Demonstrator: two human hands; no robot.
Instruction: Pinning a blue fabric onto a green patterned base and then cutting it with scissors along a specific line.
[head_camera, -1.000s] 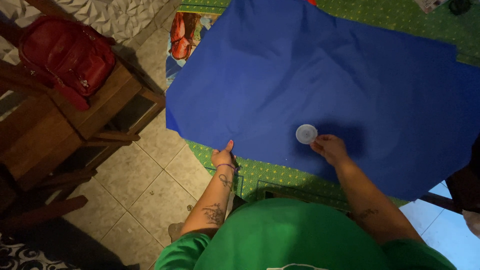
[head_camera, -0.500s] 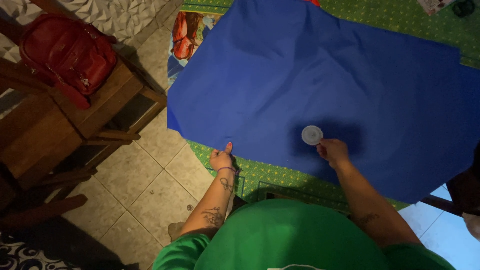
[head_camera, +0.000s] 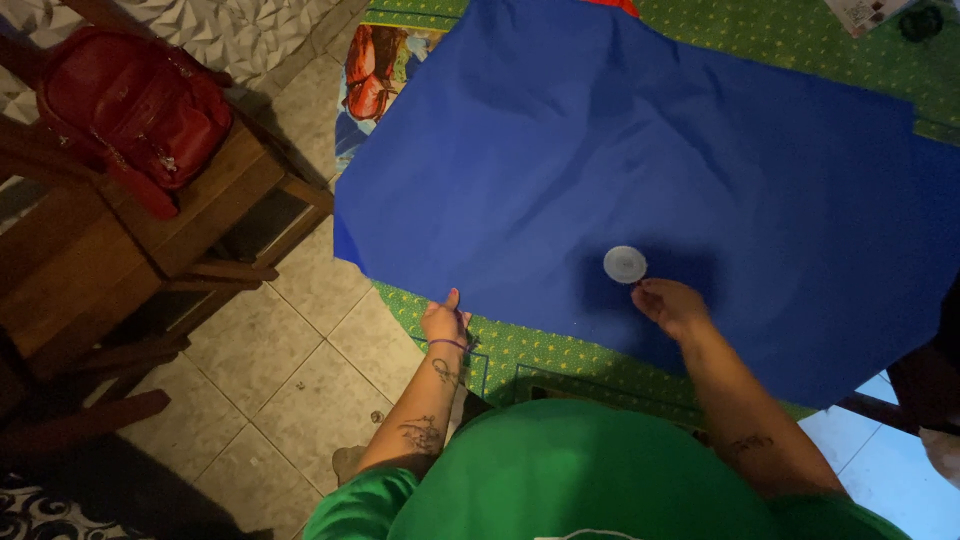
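A large blue fabric (head_camera: 640, 160) lies spread over a table covered with a green patterned cloth (head_camera: 540, 355). A small white round disc (head_camera: 625, 264) rests on the fabric near its near edge. My right hand (head_camera: 670, 305) sits just behind the disc, its fingertips pinched together at the disc's near rim. My left hand (head_camera: 445, 320), with a purple band on the wrist, is at the table's near left corner. Its fingers are curled and its thumb tip is on the fabric's edge. My green shirt fills the bottom of the view.
A red bag (head_camera: 135, 105) sits on a wooden bench or chair (head_camera: 200, 215) to the left, over a tiled floor (head_camera: 300, 390). A colourful printed sheet (head_camera: 375, 80) hangs at the table's left side. A light blue surface (head_camera: 880, 450) shows at the bottom right.
My right hand and the white disc have shifted slightly to the right across the fabric. My left hand stays at the fabric's edge.
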